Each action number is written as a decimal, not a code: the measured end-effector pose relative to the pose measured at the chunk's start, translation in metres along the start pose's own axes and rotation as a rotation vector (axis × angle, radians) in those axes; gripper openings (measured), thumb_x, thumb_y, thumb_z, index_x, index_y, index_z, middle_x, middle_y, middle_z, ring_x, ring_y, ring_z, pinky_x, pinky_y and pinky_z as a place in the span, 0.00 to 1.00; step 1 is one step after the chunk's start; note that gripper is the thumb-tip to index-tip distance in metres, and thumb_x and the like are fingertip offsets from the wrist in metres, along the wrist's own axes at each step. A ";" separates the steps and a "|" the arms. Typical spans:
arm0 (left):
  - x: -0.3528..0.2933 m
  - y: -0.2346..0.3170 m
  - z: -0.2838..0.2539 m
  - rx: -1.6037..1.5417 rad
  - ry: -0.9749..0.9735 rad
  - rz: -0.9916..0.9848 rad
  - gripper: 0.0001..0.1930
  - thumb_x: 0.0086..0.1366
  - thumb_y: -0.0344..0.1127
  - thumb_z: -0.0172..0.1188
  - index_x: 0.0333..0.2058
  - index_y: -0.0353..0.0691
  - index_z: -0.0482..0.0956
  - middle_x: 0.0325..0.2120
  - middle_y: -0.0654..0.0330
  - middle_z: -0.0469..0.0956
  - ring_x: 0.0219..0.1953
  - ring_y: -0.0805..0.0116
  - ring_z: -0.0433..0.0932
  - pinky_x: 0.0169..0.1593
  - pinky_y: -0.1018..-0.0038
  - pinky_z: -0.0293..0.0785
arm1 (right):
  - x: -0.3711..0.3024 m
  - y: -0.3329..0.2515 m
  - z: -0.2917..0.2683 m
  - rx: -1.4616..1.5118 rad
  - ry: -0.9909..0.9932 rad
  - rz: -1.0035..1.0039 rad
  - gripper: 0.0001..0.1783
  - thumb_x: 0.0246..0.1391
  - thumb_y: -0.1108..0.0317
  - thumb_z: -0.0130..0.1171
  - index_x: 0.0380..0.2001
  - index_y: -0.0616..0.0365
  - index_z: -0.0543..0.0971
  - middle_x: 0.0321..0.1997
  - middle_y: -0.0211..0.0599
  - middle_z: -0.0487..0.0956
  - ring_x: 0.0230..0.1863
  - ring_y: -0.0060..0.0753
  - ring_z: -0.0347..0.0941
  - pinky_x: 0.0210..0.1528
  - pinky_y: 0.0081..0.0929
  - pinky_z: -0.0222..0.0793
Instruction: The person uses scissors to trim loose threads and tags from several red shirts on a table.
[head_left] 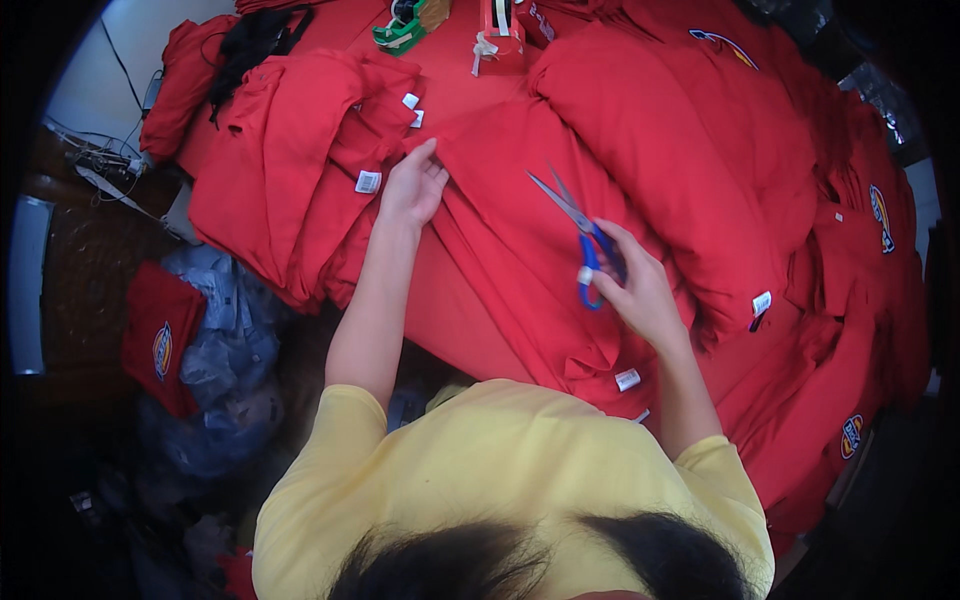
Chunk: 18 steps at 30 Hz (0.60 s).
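Note:
A red garment (540, 240) lies spread in front of me, with a white label at its near end. At its far left edge, my left hand (415, 187) has its fingers curled against the fabric and appears to grip it. My right hand (640, 285) holds a pair of scissors (573, 208) by their blue handles, over the garment's right part. The blades are slightly apart and point away from me to the left. No cloth can be made out between them. A small white piece covers part of one handle loop.
Red garments with white labels are piled at the left (275, 170) and right (670, 150). At the far edge stand a green tape dispenser (400, 35) and a red one (500, 40). Clear plastic bags (230, 350) and cables (105, 160) are at the left.

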<state>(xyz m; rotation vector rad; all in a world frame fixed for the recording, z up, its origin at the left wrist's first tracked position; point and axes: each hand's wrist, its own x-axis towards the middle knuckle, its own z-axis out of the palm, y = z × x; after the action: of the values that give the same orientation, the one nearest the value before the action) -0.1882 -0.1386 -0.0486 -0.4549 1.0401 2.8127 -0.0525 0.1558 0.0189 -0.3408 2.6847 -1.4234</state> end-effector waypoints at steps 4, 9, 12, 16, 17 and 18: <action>-0.013 -0.002 0.014 0.123 -0.076 0.057 0.06 0.62 0.24 0.53 0.38 0.36 0.73 0.38 0.59 0.76 0.43 0.68 0.74 0.52 0.70 0.68 | 0.056 -0.009 0.027 -0.046 -0.079 -0.152 0.31 0.50 0.69 0.58 0.58 0.59 0.64 0.39 0.46 0.74 0.34 0.42 0.74 0.37 0.35 0.69; -0.032 0.002 0.031 0.268 -0.072 0.084 0.06 0.62 0.24 0.53 0.38 0.38 0.74 0.34 0.63 0.77 0.36 0.74 0.76 0.43 0.75 0.72 | 0.077 0.006 0.050 -0.168 -0.030 -0.283 0.30 0.52 0.70 0.57 0.59 0.58 0.64 0.35 0.47 0.72 0.33 0.48 0.72 0.36 0.38 0.68; -0.036 0.003 0.038 0.287 -0.033 0.074 0.06 0.62 0.24 0.54 0.38 0.38 0.75 0.32 0.63 0.77 0.35 0.76 0.76 0.42 0.77 0.72 | 0.075 0.007 0.052 -0.153 -0.008 -0.294 0.30 0.53 0.70 0.56 0.60 0.58 0.63 0.36 0.47 0.72 0.33 0.49 0.72 0.35 0.38 0.67; -0.035 0.001 0.035 0.290 -0.068 0.082 0.06 0.61 0.25 0.55 0.38 0.37 0.76 0.33 0.64 0.77 0.36 0.76 0.76 0.43 0.76 0.72 | 0.073 0.008 0.055 -0.098 -0.009 -0.289 0.29 0.53 0.71 0.55 0.60 0.58 0.63 0.35 0.48 0.71 0.33 0.49 0.71 0.36 0.38 0.67; -0.034 0.001 0.034 0.289 -0.078 0.083 0.06 0.61 0.25 0.55 0.38 0.37 0.76 0.33 0.64 0.78 0.36 0.76 0.76 0.43 0.76 0.72 | 0.074 0.008 0.056 -0.078 -0.008 -0.285 0.29 0.54 0.71 0.55 0.60 0.58 0.63 0.34 0.49 0.71 0.33 0.50 0.71 0.36 0.38 0.67; -0.034 0.000 0.034 0.288 -0.087 0.085 0.06 0.61 0.25 0.56 0.38 0.37 0.76 0.33 0.64 0.78 0.36 0.76 0.76 0.43 0.76 0.72 | 0.073 0.009 0.056 -0.053 -0.024 -0.256 0.29 0.54 0.71 0.54 0.60 0.58 0.63 0.35 0.49 0.71 0.34 0.50 0.71 0.36 0.38 0.67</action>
<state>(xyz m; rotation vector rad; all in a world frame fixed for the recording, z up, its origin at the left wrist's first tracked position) -0.1643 -0.1166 -0.0129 -0.2608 1.4455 2.6616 -0.1151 0.0985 -0.0173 -0.7238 2.7419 -1.3978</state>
